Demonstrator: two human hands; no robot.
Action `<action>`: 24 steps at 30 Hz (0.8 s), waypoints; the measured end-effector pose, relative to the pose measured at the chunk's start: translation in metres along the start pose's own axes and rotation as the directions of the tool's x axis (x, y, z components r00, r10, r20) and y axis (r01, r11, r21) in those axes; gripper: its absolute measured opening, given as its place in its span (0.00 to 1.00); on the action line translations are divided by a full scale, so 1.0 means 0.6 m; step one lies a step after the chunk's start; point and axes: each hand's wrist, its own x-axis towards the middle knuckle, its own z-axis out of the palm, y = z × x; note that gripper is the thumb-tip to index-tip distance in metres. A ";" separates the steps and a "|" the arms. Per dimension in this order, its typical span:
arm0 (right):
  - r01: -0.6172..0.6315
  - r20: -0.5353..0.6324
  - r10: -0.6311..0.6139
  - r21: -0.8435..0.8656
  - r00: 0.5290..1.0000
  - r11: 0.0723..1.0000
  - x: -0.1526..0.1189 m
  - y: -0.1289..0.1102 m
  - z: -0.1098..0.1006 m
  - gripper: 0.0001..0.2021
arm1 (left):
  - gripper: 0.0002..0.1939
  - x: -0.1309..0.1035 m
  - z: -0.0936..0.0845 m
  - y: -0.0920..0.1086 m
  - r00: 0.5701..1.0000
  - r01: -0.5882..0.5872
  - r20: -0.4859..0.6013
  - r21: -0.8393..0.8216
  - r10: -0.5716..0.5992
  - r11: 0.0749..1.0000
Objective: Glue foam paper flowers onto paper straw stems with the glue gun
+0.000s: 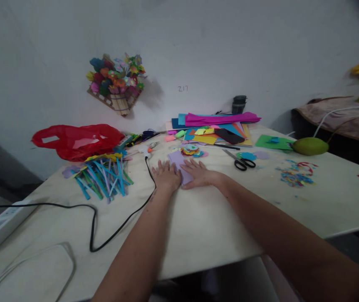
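A lilac sheet of paper, seemingly folded into a narrow strip, lies on the table between my hands. My left hand rests flat at its left edge, fingers spread. From the right, my right hand lies flat with its fingertips on the paper, also spread. Just beyond the paper sits a small pile of colourful scalloped paper flowers. To the right of my right hand lie black-handled scissors. Left of my left hand is a small white tool with an orange part and a black cord.
Paper flowers with strip stems lie at left before a red plastic bag. Coloured sheets are stacked at the back. Paper scraps and a green oval object are at right. A black cord crosses the left side.
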 end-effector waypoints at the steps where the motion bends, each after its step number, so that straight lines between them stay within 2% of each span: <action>1: -0.001 0.009 0.001 -0.002 1.000 1.000 0.000 0.000 -0.001 0.50 | 0.29 0.000 0.000 0.000 1.000 0.004 -0.001 0.000 -0.004 1.000; 10: 0.063 0.090 -0.060 -0.025 0.994 0.998 -0.004 -0.010 -0.005 0.43 | 0.26 0.000 0.003 -0.001 0.999 0.014 -0.037 -0.002 -0.014 1.000; 18: 0.086 0.090 -0.083 -0.033 0.992 0.996 -0.011 -0.017 -0.010 0.40 | 0.25 0.002 0.003 -0.004 0.998 0.043 -0.053 -0.032 -0.045 0.999; 24: 0.097 0.061 -0.089 -0.137 0.994 0.986 -0.019 -0.033 -0.015 0.34 | 0.24 0.005 0.003 -0.010 0.997 0.043 -0.054 -0.065 -0.047 0.997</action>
